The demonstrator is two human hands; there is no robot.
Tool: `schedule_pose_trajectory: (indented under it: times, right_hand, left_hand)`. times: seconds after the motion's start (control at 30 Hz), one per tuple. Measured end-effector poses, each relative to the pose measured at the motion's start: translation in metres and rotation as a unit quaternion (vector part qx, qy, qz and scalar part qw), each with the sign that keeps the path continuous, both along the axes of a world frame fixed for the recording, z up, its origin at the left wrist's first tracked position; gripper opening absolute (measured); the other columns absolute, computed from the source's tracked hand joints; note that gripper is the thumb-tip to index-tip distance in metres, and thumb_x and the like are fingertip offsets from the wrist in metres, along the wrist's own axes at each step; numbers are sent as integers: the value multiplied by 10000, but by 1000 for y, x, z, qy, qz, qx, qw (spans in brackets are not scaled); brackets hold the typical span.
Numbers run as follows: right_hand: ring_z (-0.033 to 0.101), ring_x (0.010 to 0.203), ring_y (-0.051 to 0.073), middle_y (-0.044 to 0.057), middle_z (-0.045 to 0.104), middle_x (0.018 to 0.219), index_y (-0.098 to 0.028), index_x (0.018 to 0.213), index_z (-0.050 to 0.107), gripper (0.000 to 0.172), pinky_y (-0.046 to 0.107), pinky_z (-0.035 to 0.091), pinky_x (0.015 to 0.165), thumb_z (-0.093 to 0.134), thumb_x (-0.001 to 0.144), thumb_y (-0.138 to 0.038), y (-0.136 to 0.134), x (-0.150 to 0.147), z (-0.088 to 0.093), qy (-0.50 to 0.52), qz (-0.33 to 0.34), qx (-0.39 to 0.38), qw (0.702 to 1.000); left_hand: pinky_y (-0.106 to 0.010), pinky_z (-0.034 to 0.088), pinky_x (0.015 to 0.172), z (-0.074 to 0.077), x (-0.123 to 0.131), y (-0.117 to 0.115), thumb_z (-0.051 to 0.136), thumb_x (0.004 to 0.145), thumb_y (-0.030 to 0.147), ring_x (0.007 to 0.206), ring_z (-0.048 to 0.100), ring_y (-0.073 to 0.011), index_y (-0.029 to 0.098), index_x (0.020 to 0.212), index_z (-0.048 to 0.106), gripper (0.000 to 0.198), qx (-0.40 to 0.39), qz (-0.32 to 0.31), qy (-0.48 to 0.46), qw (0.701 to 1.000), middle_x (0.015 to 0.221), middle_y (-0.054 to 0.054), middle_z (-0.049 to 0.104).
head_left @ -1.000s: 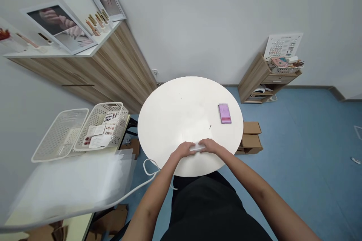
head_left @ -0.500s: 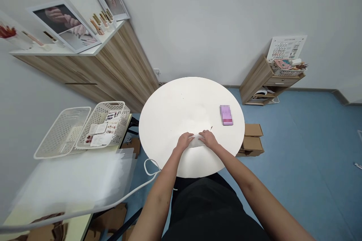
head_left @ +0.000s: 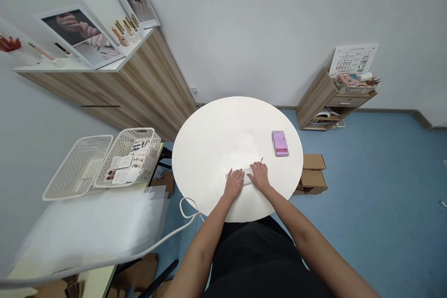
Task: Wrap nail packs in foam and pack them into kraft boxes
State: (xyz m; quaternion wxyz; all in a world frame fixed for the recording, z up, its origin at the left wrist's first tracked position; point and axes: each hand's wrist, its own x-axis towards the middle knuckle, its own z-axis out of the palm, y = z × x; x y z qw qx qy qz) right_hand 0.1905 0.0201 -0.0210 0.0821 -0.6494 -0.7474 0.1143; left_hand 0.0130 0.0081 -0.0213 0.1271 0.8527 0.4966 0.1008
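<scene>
— Your hands?
— My left hand (head_left: 233, 184) and right hand (head_left: 259, 177) lie flat and open, gripping nothing, pressing a white flat packet (head_left: 248, 175) near the front edge of the round table (head_left: 209, 135).
— Risk?
— Uneven pressure could skid it off that edge.

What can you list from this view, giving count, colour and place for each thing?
Round table: one, white, centre.
Box: one, pink, right on table.
Packet: one, white, under hands.
Mesh baskets: two, white, left of table.
Printed cards: several, white, in basket.
Framed photographs: two, pale-framed, shelf upper left.
Wooden cabinet: one, brown, under shelf.
Cardboard cartons: two, brown, floor right of table.
Wooden side unit: one, brown, far wall.
Cable: one, white, left of table.
Left hand: one, bare, on packet.
Right hand: one, bare, on packet.
</scene>
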Motion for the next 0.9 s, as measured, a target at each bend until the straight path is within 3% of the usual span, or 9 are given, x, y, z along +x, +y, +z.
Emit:
schedule_pose_trajectory:
  times: [0.13, 0.27, 0.33, 0.4, 0.5, 0.57, 0.73, 0.8, 0.9]
  right_hand:
    - [404, 1245, 349, 178, 501, 1335, -186, 1345, 466, 510, 499, 327, 1025, 487, 913, -455, -8, 10, -6, 19, -63, 7, 998]
    - [421, 1218, 351, 194, 462, 1349, -155, 1388, 403, 626, 444, 398, 945, 511, 889, -517, -13, 21, -9, 27, -161, -48, 985]
    - [428, 1203, 352, 198, 457, 1345, -147, 1403, 383, 660, 435, 411, 924, 530, 875, -515, -15, 25, -6, 20, -178, -67, 982]
    - [417, 1214, 349, 188, 457, 1357, -152, 1409, 379, 639, 440, 399, 948, 533, 878, -474, -15, 27, -1, 19, -143, -47, 988]
    - [379, 1263, 333, 156, 456, 1396, -181, 1388, 417, 532, 450, 338, 1029, 497, 903, -386, -15, 25, 6, 31, -22, 10, 999]
    - [375, 1276, 335, 155, 457, 1407, -181, 1385, 422, 500, 456, 321, 1043, 461, 921, -364, -15, 22, 6, 40, 6, 32, 999]
    - [498, 1150, 400, 248, 511, 1279, -81, 1440, 311, 656, 490, 401, 927, 453, 904, -431, -23, 27, -15, 39, -196, -22, 980]
    - [573, 1057, 380, 237, 567, 1199, -85, 1422, 339, 651, 466, 444, 873, 478, 885, -425, -25, 32, -23, 84, -220, -33, 971]
    - [657, 841, 292, 148, 670, 1019, -156, 1347, 450, 532, 394, 504, 737, 494, 860, -364, -22, 34, -26, 240, -226, -47, 943]
  left_hand:
    - [-528, 284, 1147, -1, 3, -10, 421, 914, 210, 1370, 406, -271, 181, 1411, 421, 498, -21, 1, 7, 1000, 1495, -121, 441]
    - [-541, 282, 1145, 0, 2, -9, 465, 895, 254, 1361, 417, -289, 197, 1418, 414, 529, -35, -5, -4, 999, 1485, -125, 453]
    - [-546, 287, 1140, 1, 0, -7, 488, 883, 277, 1354, 425, -295, 209, 1424, 406, 551, -38, -10, -12, 999, 1477, -127, 461]
    - [-554, 281, 1140, 2, -3, -5, 525, 862, 300, 1354, 422, -304, 211, 1431, 390, 591, -39, -21, -12, 999, 1481, -132, 453]
    - [-558, 258, 1150, 2, -5, -2, 572, 831, 274, 1356, 418, -303, 208, 1435, 370, 640, -35, -44, 8, 998, 1495, -139, 432]
    - [-543, 265, 1151, 2, -7, -1, 577, 825, 227, 1352, 425, -293, 205, 1429, 369, 639, -33, -51, 20, 998, 1492, -139, 437]
    - [-497, 327, 1125, -4, -7, -1, 551, 843, 210, 1362, 429, -282, 207, 1438, 350, 628, -30, -49, 13, 998, 1499, -143, 431]
    - [-486, 335, 1121, -7, -6, -1, 546, 845, 211, 1372, 421, -280, 203, 1437, 357, 621, -29, -51, 15, 998, 1508, -147, 418]
    - [-473, 337, 1123, -10, -6, -3, 538, 841, 192, 1390, 399, -271, 204, 1424, 386, 602, -25, -50, 17, 998, 1520, -140, 403]
